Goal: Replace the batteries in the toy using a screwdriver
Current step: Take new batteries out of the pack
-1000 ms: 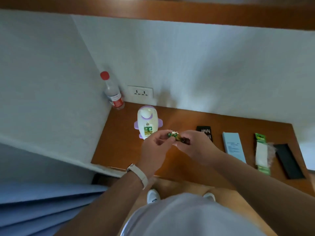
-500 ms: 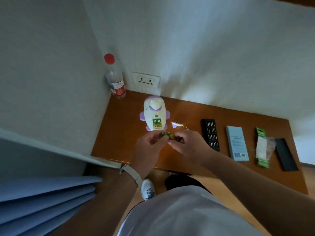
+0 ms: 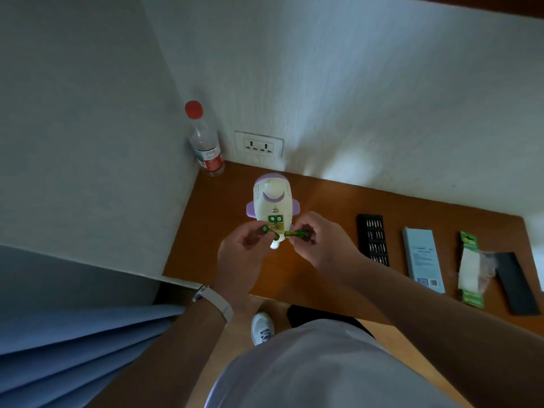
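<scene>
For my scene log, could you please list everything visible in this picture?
desk: one, brown wood, against wall
toy: one, white and purple, on desk
fitted batteries: two, green, in toy's compartment
bottle: one, clear, red cap, desk's far left corner
socket: one, white, wall behind toy
bit tray: one, black, right of toy
box: one, pale blue, beside bit tray
battery pack: one, green and white, beside box
lid: one, black, desk's right end
left hand: one, bare, grip on left battery, green
right hand: one, bare, grip on right battery, green

toy [image 3: 272, 198] white, purple trim | bottle [image 3: 206, 148] clear (red cap, red label) | table [image 3: 223, 219] orange-brown | box [image 3: 422, 257] pale blue
</scene>
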A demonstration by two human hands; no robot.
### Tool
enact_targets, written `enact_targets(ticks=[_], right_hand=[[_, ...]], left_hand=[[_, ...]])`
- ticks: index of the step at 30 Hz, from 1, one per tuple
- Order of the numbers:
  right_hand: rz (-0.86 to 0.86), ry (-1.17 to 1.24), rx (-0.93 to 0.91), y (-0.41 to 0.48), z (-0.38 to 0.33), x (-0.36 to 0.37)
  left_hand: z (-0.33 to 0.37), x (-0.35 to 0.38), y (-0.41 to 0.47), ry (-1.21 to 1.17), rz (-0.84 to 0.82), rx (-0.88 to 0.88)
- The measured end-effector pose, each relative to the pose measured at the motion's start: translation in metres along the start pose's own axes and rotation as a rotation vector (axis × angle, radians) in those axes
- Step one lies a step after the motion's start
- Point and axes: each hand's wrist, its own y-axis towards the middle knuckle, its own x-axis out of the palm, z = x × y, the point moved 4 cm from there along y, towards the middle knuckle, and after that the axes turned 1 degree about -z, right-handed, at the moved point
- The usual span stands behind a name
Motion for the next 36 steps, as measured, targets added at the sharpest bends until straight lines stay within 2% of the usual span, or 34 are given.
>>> enact_targets(ticks=[6,14,23,36], right_hand=[[0.038,-0.002,-0.082,0.015,-0.007,-0.004],[-0.025,-0.058,-0.115,0.026,-0.006,0.003],[-0.058,-0.167,-0.153,0.035,-0.003,0.011],[-0.092,-0.150,-0.177,0.043,0.005,0.019]], left_hand=[[0.003,0.005,0.013,0.167,0.052,0.143],[-0.003,0.015,0.019,0.359,0.066,0.314],[-0.007,0.017,0.024,0.483,0.046,0.354],[-0.013,0.020,0.029,0.497,0.051,0.325]])
